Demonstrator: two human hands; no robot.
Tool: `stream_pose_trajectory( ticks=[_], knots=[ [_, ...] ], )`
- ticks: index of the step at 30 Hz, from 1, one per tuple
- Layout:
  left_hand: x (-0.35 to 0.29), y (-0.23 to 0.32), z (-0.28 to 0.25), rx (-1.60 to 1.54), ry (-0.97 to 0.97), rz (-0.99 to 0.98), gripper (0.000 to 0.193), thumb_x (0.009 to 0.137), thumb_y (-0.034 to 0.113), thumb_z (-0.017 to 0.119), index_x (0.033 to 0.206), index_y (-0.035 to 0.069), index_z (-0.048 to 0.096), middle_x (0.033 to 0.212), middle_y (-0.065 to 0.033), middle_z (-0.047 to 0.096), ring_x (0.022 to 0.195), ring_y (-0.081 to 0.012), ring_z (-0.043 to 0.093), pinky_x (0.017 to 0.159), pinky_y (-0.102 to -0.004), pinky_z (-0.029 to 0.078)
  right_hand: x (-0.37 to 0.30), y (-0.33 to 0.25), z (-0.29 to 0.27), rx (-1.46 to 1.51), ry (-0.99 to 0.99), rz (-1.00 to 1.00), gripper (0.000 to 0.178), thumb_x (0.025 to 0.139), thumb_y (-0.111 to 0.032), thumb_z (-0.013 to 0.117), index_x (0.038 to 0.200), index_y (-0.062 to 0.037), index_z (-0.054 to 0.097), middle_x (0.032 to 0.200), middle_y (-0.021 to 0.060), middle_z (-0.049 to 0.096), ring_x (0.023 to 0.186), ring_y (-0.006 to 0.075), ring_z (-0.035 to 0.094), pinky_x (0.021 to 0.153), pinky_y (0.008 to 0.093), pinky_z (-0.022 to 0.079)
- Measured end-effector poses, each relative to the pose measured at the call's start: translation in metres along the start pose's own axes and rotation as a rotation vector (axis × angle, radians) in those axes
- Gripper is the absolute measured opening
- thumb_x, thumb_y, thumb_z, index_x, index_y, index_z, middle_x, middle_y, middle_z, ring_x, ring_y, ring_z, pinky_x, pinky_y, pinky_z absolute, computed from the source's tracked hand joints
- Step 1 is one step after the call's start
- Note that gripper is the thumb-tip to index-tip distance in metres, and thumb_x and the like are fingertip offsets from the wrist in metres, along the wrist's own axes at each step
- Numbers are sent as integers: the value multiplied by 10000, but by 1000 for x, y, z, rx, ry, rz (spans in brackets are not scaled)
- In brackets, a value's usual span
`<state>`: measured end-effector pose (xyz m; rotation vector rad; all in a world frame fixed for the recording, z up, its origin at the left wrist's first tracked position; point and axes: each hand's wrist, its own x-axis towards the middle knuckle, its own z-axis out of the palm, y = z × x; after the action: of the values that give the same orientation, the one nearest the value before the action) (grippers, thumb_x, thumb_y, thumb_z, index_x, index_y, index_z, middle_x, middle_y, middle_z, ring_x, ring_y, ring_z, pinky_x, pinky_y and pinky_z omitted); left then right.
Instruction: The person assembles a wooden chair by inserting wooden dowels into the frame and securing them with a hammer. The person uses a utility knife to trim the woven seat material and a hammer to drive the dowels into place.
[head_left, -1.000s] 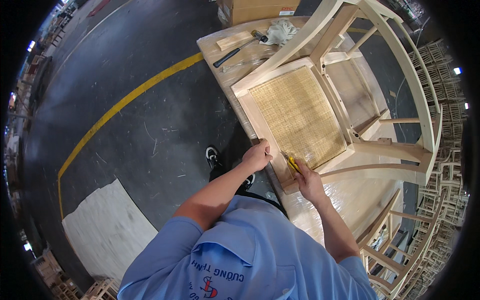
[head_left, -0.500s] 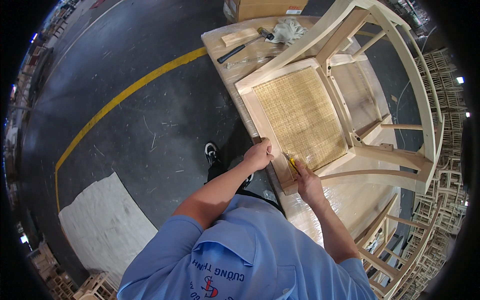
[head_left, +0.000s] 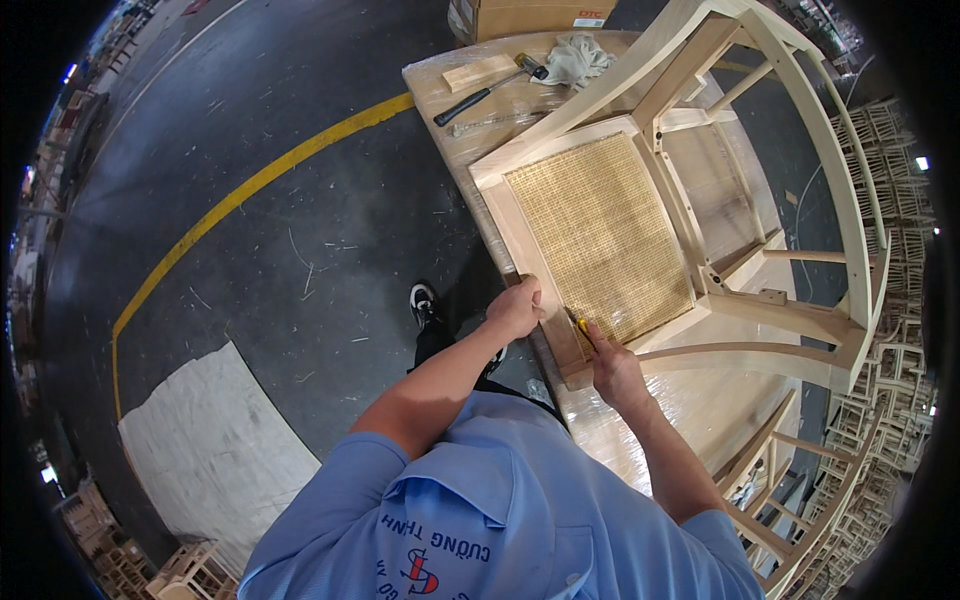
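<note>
An unfinished pale wooden chair (head_left: 516, 225) lies on the table with its woven cane panel (head_left: 600, 230) facing up. My left hand (head_left: 517, 308) is closed at the frame's near left edge, fingers curled over the wood. In my right hand (head_left: 618, 375) is a yellow utility knife (head_left: 584, 326), its tip at the cane panel's lower left border. The knife's handle is mostly covered by my fingers.
The table (head_left: 620, 440) is wrapped in clear film. At its far end lie a hammer (head_left: 480, 98), a wood block (head_left: 478, 73) and white gloves (head_left: 577, 60), with a cardboard box (head_left: 535, 17) beyond. Chair frames (head_left: 800, 500) stand at the right. A pale sheet (head_left: 215, 445) covers floor at left.
My right hand and the knife have shifted very slightly left along the panel's lower border. My left hand stays at the frame's edge, and the chair has barely moved.
</note>
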<state>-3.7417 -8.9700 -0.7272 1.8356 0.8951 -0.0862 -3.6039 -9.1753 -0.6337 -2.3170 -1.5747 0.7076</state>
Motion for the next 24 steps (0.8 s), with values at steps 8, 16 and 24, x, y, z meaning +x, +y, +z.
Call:
stream_pose_trajectory(
  ticks=[8,16,24],
  knots=[
    [0,2,1,13,-9,3,359,851,218,832,1028,107,540,958,-136,708,981,-369,709,787,-503,524,-10,6,4,32,60,-63,551,953,-24,604,1501,-21,542,896,276,658,778,471,672,724,536,570],
    [-38,4,19,200,231,312,494,938,152,716,1415,217,608,1077,-186,653,975,-401,714,830,-508,585,-74,-10,6,234,297,140,529,999,-13,601,1522,-45,527,976,277,711,871,437,730,777,455,581],
    [-45,-12,27,266,25,585,533,971,129,619,1495,224,599,1109,-140,665,930,-377,724,821,-467,607,-113,-20,-6,363,311,392,515,998,9,584,1510,-27,538,1102,298,715,937,407,740,844,418,574]
  ],
)
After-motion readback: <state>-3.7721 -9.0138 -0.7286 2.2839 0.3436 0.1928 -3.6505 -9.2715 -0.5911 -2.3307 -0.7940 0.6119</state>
